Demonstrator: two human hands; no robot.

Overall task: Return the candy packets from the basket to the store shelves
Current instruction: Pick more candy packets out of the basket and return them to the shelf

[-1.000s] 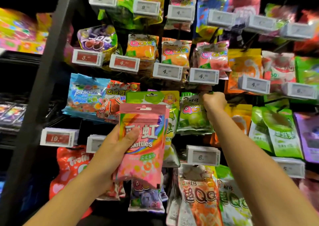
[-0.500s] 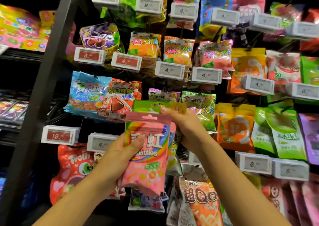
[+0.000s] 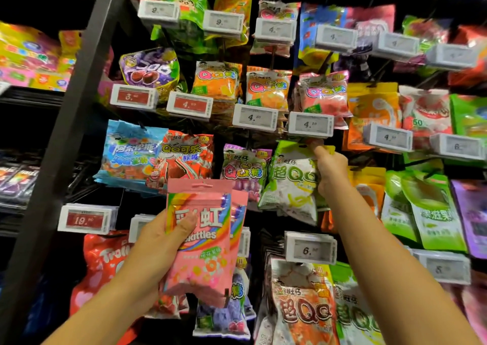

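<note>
The right hand (image 3: 330, 170), down by the pink stack half a second ago, is now reaching up, pinching the top edge of the green-and-white QQ packet (image 3: 291, 183) at its peg beneath a price tag (image 3: 310, 124). The left hand (image 3: 160, 244) is still gripping the pink Skittles packets (image 3: 203, 239), thumb across the front, below and left of that pinch.

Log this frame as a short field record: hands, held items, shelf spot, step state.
left hand: grips pink Skittles packets, thumb across the front
right hand: raised, pinches top of green-white QQ packet
shelf spot: peg just below a 4-something price tag
step state: QQ packet at its peg, whether hooked cannot be told; Skittles not yet shelved
basket: not in view
</note>
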